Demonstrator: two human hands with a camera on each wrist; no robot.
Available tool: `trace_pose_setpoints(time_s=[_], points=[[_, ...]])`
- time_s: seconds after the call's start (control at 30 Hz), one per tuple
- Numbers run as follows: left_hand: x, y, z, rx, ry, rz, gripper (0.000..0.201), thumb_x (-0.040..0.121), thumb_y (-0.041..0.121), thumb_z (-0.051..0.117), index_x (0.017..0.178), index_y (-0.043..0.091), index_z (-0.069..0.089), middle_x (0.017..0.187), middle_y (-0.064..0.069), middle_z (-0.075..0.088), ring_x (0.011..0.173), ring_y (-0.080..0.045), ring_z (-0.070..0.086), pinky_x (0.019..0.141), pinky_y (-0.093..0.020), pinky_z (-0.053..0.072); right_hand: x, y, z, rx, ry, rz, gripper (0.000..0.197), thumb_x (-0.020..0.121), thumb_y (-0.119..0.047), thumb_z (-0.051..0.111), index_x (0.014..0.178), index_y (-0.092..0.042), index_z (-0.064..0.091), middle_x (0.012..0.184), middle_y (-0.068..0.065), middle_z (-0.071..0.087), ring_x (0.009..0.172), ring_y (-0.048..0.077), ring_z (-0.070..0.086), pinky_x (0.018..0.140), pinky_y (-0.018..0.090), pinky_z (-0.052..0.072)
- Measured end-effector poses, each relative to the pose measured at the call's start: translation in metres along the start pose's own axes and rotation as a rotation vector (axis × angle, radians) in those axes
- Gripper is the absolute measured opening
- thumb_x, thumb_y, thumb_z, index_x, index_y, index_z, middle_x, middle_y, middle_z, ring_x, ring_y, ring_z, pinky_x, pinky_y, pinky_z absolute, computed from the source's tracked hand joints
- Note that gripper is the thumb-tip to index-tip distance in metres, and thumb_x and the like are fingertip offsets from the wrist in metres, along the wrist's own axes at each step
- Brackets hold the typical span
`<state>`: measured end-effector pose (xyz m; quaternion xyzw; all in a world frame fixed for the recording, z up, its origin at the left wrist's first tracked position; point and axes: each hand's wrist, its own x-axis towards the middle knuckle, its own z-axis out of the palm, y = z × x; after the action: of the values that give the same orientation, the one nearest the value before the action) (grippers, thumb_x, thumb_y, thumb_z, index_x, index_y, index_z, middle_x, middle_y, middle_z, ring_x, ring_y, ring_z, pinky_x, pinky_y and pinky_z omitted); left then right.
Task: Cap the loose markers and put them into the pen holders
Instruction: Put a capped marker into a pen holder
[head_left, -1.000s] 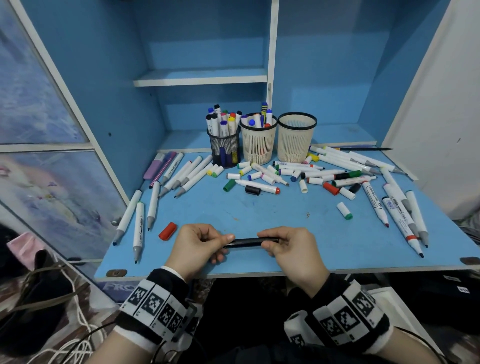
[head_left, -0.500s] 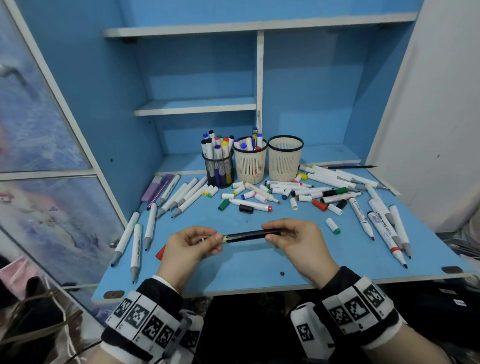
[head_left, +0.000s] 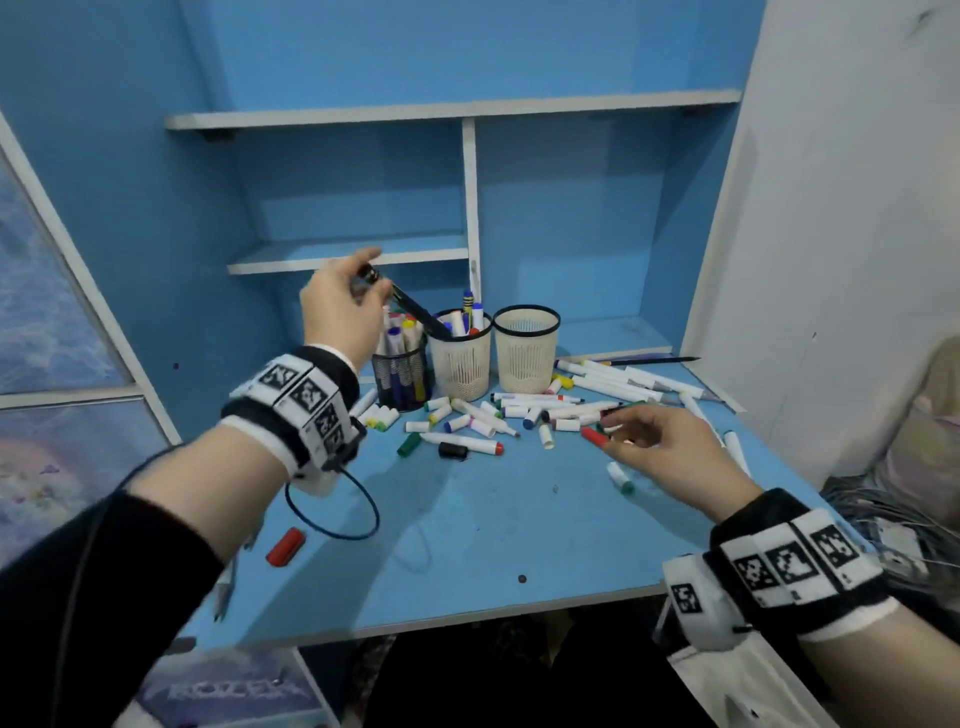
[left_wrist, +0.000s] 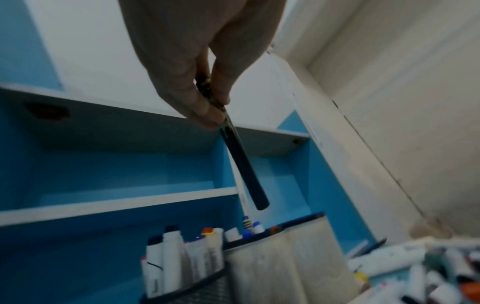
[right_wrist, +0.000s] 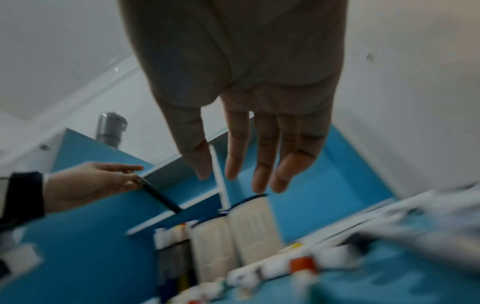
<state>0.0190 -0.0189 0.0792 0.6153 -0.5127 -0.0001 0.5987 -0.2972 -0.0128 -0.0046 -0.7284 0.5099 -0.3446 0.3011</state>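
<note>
My left hand is raised at the back of the blue desk and pinches the top of a capped black marker. The marker slants down, its lower end at the rim of the middle cream pen holder. In the left wrist view the black marker hangs from the fingertips just above the holders. My right hand hovers over the loose markers on the right with relaxed fingers and holds nothing. Its fingers look straight in the right wrist view.
A black mesh holder full of markers stands left of the middle one, and an empty cream holder to its right. Loose caps lie about, including a red cap near the front left. Shelves rise behind.
The right hand let go of the black marker and moved right over the loose markers. The left hand carried the marker up and back to the holders.
</note>
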Motion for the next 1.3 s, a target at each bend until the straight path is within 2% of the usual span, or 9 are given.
trace_pose_setpoints(time_s=[0.17, 0.3, 0.47, 0.6, 0.73, 0.93, 1.07, 1.2, 1.3], points=[[0.035, -0.006, 0.027, 0.193, -0.046, 0.172, 0.040, 0.091, 0.007, 0.056, 0.130, 0.015, 0.056, 0.112, -0.014, 0.056, 0.095, -0.023, 0.058, 0.092, -0.024, 0.043, 0.004, 0.045, -0.043, -0.388, 0.034, 0.188, 0.026, 0.083, -0.017, 0.065, 0.108, -0.024, 0.064, 0.100, 0.003, 0.063, 0.085, 0.017, 0.053, 0.073, 0.023, 0.034], [0.053, -0.013, 0.051, 0.270, -0.107, 0.167, 0.041, 0.092, 0.007, 0.054, 0.132, 0.015, 0.054, 0.113, -0.017, 0.056, 0.098, -0.028, 0.057, 0.092, -0.025, 0.041, 0.004, 0.065, -0.065, -0.480, -0.011, 0.327, 0.027, 0.086, -0.015, 0.062, 0.113, -0.016, 0.063, 0.106, 0.009, 0.063, 0.098, 0.025, 0.057, 0.076, 0.025, 0.039], [0.059, -0.024, 0.079, 0.403, -0.278, 0.101, 0.037, 0.094, 0.005, 0.048, 0.130, 0.010, 0.056, 0.120, -0.021, 0.058, 0.109, -0.036, 0.056, 0.096, -0.035, 0.042, 0.002, 0.077, -0.073, -0.607, -0.138, 0.441, 0.033, 0.089, -0.015, 0.055, 0.122, -0.019, 0.061, 0.128, 0.007, 0.057, 0.116, 0.022, 0.053, 0.088, 0.022, 0.038], [0.056, -0.033, 0.091, 0.450, -0.305, 0.098, 0.038, 0.090, 0.004, 0.053, 0.127, 0.012, 0.058, 0.122, -0.017, 0.062, 0.114, -0.033, 0.056, 0.100, -0.037, 0.044, 0.001, 0.082, -0.076, -0.616, -0.150, 0.460, 0.035, 0.090, -0.014, 0.055, 0.124, -0.020, 0.060, 0.129, 0.006, 0.057, 0.115, 0.021, 0.054, 0.091, 0.024, 0.040], [0.056, -0.034, 0.098, 0.512, -0.338, 0.041, 0.025, 0.088, 0.006, 0.058, 0.111, 0.006, 0.067, 0.111, -0.016, 0.068, 0.103, -0.032, 0.062, 0.093, -0.039, 0.049, -0.002, 0.075, -0.075, -0.627, -0.114, 0.356, 0.033, 0.090, -0.018, 0.056, 0.124, -0.019, 0.059, 0.126, 0.005, 0.055, 0.113, 0.022, 0.054, 0.091, 0.026, 0.040], [0.051, -0.031, 0.099, 0.663, -0.451, -0.006, 0.032, 0.091, 0.010, 0.055, 0.122, 0.010, 0.062, 0.120, -0.018, 0.062, 0.105, -0.035, 0.060, 0.088, -0.041, 0.052, -0.003, 0.070, -0.061, -0.600, -0.193, 0.208, 0.033, 0.087, -0.013, 0.058, 0.120, -0.017, 0.061, 0.091, -0.003, 0.056, 0.081, 0.013, 0.050, 0.056, 0.011, 0.034], [0.042, -0.026, 0.097, 0.658, -0.450, 0.084, 0.039, 0.089, 0.011, 0.058, 0.128, 0.012, 0.056, 0.129, -0.016, 0.054, 0.115, -0.035, 0.053, 0.091, -0.042, 0.046, -0.003, 0.067, -0.052, -0.650, -0.251, 0.161, 0.038, 0.084, -0.008, 0.059, 0.121, -0.015, 0.060, 0.093, -0.001, 0.049, 0.081, 0.015, 0.049, 0.053, 0.011, 0.033], [0.019, -0.021, 0.094, 0.468, -0.470, 0.200, 0.024, 0.084, 0.011, 0.061, 0.108, 0.012, 0.068, 0.106, -0.009, 0.063, 0.097, -0.025, 0.060, 0.087, -0.034, 0.048, -0.002, 0.069, -0.045, -0.665, -0.277, 0.156, 0.045, 0.083, -0.011, 0.059, 0.126, -0.024, 0.055, 0.101, 0.002, 0.044, 0.083, 0.017, 0.050, 0.054, 0.011, 0.029], [-0.005, -0.018, 0.091, 0.459, -0.664, 0.210, 0.017, 0.085, 0.009, 0.062, 0.100, 0.010, 0.070, 0.095, -0.004, 0.068, 0.084, -0.014, 0.059, 0.078, -0.022, 0.046, -0.004, 0.069, -0.038, -0.668, -0.222, 0.180, 0.044, 0.085, -0.013, 0.060, 0.126, -0.025, 0.054, 0.102, 0.002, 0.040, 0.081, 0.018, 0.048, 0.063, 0.018, 0.032]])
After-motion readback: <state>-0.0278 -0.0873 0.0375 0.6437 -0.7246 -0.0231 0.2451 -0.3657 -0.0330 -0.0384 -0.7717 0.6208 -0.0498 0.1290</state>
